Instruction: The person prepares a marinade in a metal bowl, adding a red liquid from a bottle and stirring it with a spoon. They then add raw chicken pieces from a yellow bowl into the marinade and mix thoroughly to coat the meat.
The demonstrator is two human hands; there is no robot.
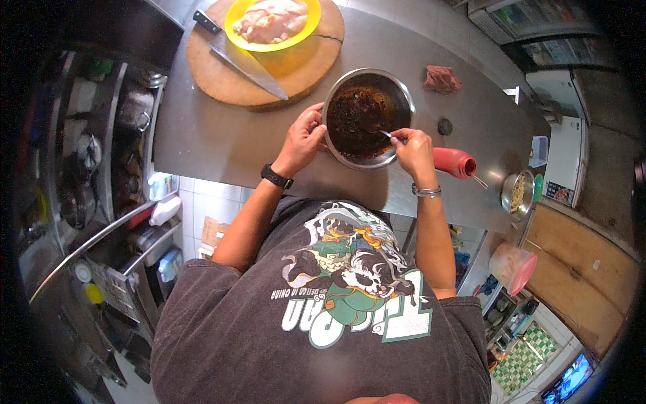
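A round metal bowl (370, 164) with a dark brown, speckled sauce (356, 118) in it stands before me on a stainless steel table. On its left side my left hand (306, 132) grips the rim, thumb on the near side. My right hand (415, 154) pinches the handle of a thin metal utensil (386, 134) over the right part of the bowl. The utensil's lower end is hidden in the sauce, so its kind is unclear. Just right of that hand a red plastic bottle (450, 161) lies on its side with its open mouth facing right.
A round wooden chopping board (217, 81) carries a large kitchen knife (252, 70) and a yellow plate (315, 22) of raw meat. Farther right are a reddish cloth (442, 79), a small dark round object (444, 126), and a metal bowl (506, 194) of pale bits near the table's edge.
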